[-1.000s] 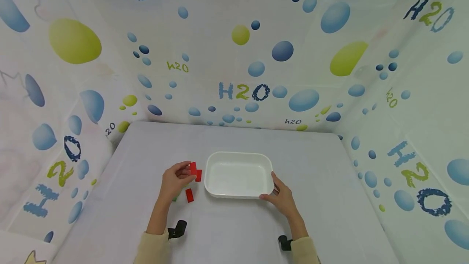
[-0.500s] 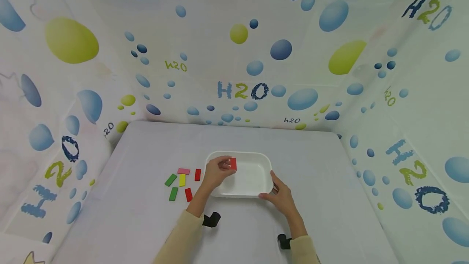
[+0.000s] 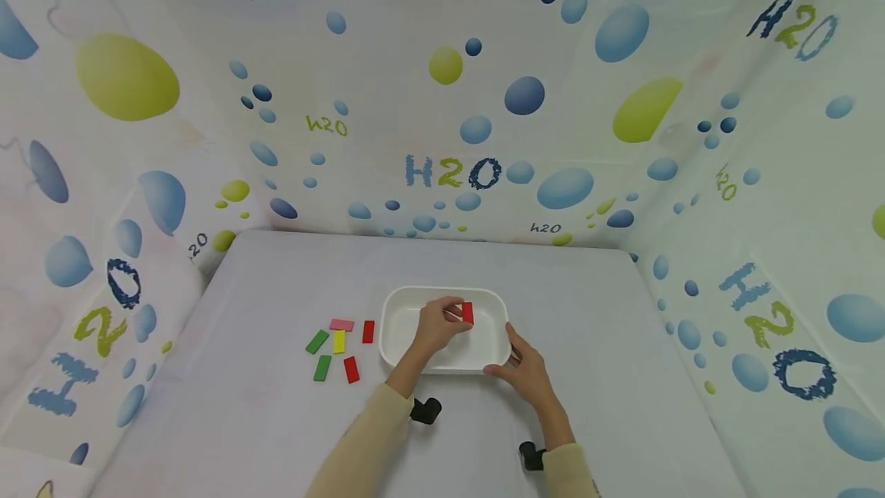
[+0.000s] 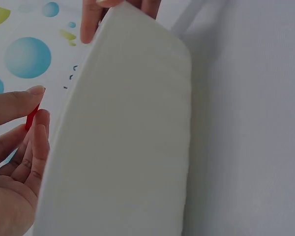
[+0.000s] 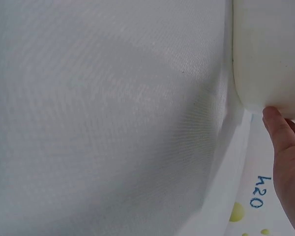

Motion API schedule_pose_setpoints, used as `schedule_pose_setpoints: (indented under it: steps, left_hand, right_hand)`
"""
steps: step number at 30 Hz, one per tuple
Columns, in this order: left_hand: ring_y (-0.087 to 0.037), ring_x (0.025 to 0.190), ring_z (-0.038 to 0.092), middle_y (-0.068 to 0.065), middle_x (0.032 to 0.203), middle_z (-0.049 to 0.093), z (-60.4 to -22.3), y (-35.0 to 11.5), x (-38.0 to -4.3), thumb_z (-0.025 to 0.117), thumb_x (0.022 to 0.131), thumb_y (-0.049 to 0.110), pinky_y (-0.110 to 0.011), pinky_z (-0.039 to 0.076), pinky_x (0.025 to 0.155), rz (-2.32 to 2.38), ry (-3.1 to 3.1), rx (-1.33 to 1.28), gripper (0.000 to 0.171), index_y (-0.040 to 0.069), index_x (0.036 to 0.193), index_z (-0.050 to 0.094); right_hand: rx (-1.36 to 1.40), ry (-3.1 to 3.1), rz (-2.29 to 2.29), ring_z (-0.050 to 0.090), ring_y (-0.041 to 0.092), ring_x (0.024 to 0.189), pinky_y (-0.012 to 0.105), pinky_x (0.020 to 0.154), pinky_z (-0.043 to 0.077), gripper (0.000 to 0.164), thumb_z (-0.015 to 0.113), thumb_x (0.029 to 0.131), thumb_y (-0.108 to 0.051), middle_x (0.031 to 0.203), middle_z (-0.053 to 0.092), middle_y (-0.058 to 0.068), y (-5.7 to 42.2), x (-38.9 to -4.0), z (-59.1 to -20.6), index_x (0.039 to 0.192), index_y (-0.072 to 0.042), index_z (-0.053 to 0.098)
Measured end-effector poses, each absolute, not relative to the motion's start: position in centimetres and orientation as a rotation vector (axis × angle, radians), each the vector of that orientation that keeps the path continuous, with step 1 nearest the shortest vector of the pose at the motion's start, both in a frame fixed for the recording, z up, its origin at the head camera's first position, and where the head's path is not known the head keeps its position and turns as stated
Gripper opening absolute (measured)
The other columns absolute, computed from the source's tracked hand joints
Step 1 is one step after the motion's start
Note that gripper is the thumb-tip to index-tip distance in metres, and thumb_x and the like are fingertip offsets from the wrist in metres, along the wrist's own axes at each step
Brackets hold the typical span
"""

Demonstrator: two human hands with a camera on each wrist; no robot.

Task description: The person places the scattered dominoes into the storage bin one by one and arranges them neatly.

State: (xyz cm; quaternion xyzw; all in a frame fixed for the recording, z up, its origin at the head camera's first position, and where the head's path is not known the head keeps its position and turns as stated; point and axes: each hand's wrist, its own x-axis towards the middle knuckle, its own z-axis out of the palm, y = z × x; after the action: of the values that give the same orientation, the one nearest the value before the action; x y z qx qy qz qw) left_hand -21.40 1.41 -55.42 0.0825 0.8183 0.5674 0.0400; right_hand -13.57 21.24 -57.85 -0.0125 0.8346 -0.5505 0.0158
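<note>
My left hand (image 3: 435, 329) pinches a small red block (image 3: 467, 313) between thumb and fingertips, above the white tray (image 3: 396, 329). In the left wrist view the red block (image 4: 33, 117) shows edge-on beside the outer wall of the tray (image 4: 123, 128). At the tray's near right corner, my right hand (image 3: 524, 370) grips the rim, thumb at the front and fingers along the side. The right wrist view shows the right hand (image 5: 291, 160) against the tray's wall (image 5: 270, 54); its far fingers are partly hidden.
Left of the tray lie two red blocks (image 3: 368, 331), a yellow block (image 3: 339, 341), a pink block (image 3: 342, 324) and two green blocks (image 3: 317, 341). They rest on a white-covered table (image 3: 263, 421). A printed curtain (image 3: 387, 83) surrounds the table's back and sides.
My left hand has carried the red block rightward from beside the loose blocks to over the tray, uncovering the green, yellow and pink blocks. The right hand stays on the tray's corner.
</note>
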Motion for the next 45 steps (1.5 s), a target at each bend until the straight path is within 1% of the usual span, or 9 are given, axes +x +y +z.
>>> schedule_pose_setpoints:
  steps: [9, 16, 18, 23, 27, 30, 35, 40, 45]
  left_hand:
    - [-0.014, 0.071, 0.060, -0.012, 0.087, 0.068, -56.4, 3.4, -21.6, 0.081, 0.075, 0.005, -0.022, 0.050, 0.061, 1.706, 2.475, 0.264, 0.044, -0.001, 0.117, 0.067]
    - [-0.013, 0.069, 0.057, -0.011, 0.083, 0.067, -57.2, 4.3, -21.5, 0.080, 0.074, 0.003, -0.022, 0.049, 0.061, 1.658, 2.484, 0.211, 0.044, -0.002, 0.116, 0.067]
    - [-0.013, 0.069, 0.057, -0.011, 0.082, 0.067, -57.3, 4.5, -21.5, 0.080, 0.073, 0.001, -0.022, 0.049, 0.061, 1.640, 2.490, 0.223, 0.044, -0.003, 0.115, 0.067]
    - [-0.013, 0.069, 0.057, -0.011, 0.080, 0.068, -57.6, 5.1, -21.5, 0.079, 0.072, -0.001, -0.023, 0.049, 0.062, 1.574, 2.535, 0.281, 0.043, -0.004, 0.113, 0.068]
    - [-0.015, 0.069, 0.057, -0.012, 0.080, 0.069, -57.7, 5.4, -21.5, 0.079, 0.072, -0.001, -0.024, 0.048, 0.063, 1.512, 2.585, 0.324, 0.041, -0.004, 0.111, 0.068]
    - [-0.016, 0.069, 0.058, -0.013, 0.080, 0.070, -57.7, 5.6, -21.5, 0.079, 0.072, -0.001, -0.025, 0.049, 0.063, 1.474, 2.607, 0.349, 0.041, -0.005, 0.111, 0.068]
    - [-0.015, 0.068, 0.057, -0.013, 0.079, 0.069, -58.0, 5.7, -21.6, 0.079, 0.072, -0.002, -0.025, 0.048, 0.063, 1.438, 2.595, 0.360, 0.043, -0.006, 0.113, 0.068]
    - [-0.012, 0.066, 0.052, -0.010, 0.076, 0.067, -58.3, 5.8, -21.7, 0.077, 0.071, -0.002, -0.023, 0.046, 0.060, 1.397, 2.584, 0.383, 0.043, -0.007, 0.112, 0.068]
    - [-0.011, 0.064, 0.048, -0.005, 0.071, 0.060, -58.5, 6.0, -21.7, 0.076, 0.073, -0.002, -0.022, 0.042, 0.059, 1.333, 2.595, 0.398, 0.041, -0.006, 0.112, 0.067]
  right_hand:
    - [-0.012, 2.601, -1.702, 0.043, 0.038, 0.137, 0.036, 0.100, 0.045, 0.096, 0.085, 0.072, -0.018, 0.156, 0.033, 0.018, 21.1, -13.8, -58.0, 0.151, -0.002, 0.032]
    - [-0.012, 2.648, -1.661, 0.044, 0.044, 0.134, 0.042, 0.099, 0.045, 0.092, 0.082, 0.074, -0.006, 0.154, 0.032, 0.025, 20.8, -14.0, -58.4, 0.149, 0.005, 0.030]
    - [-0.011, 2.645, -1.670, 0.044, 0.043, 0.134, 0.042, 0.099, 0.045, 0.092, 0.082, 0.074, -0.006, 0.154, 0.032, 0.024, 20.8, -14.0, -58.3, 0.149, 0.005, 0.031]
    - [-0.024, 2.608, -1.726, 0.047, 0.038, 0.134, 0.038, 0.099, 0.046, 0.094, 0.085, 0.071, -0.012, 0.155, 0.035, 0.019, 21.1, -13.8, -58.3, 0.150, -0.001, 0.035]
    - [-0.027, 2.601, -1.739, 0.048, 0.038, 0.133, 0.037, 0.098, 0.046, 0.095, 0.085, 0.070, -0.013, 0.154, 0.036, 0.019, 21.2, -13.7, -58.2, 0.150, -0.002, 0.035]
    - [-0.034, 2.608, -1.725, 0.047, 0.040, 0.134, 0.039, 0.099, 0.045, 0.094, 0.084, 0.071, -0.010, 0.154, 0.035, 0.021, 21.0, -13.5, -57.9, 0.150, 0.001, 0.033]
    - [-0.072, 2.599, -1.697, 0.042, 0.044, 0.135, 0.041, 0.100, 0.044, 0.093, 0.083, 0.073, -0.009, 0.153, 0.032, 0.027, 20.6, -12.8, -55.6, 0.148, 0.008, 0.030]
    - [-0.079, 2.586, -1.692, 0.041, 0.043, 0.137, 0.041, 0.101, 0.043, 0.093, 0.083, 0.074, -0.011, 0.153, 0.031, 0.026, 20.5, -12.5, -54.7, 0.148, 0.008, 0.030]
    - [-0.080, 2.581, -1.704, 0.040, 0.042, 0.137, 0.041, 0.101, 0.043, 0.093, 0.083, 0.074, -0.010, 0.153, 0.031, 0.026, 20.5, -12.5, -54.6, 0.148, 0.008, 0.030]
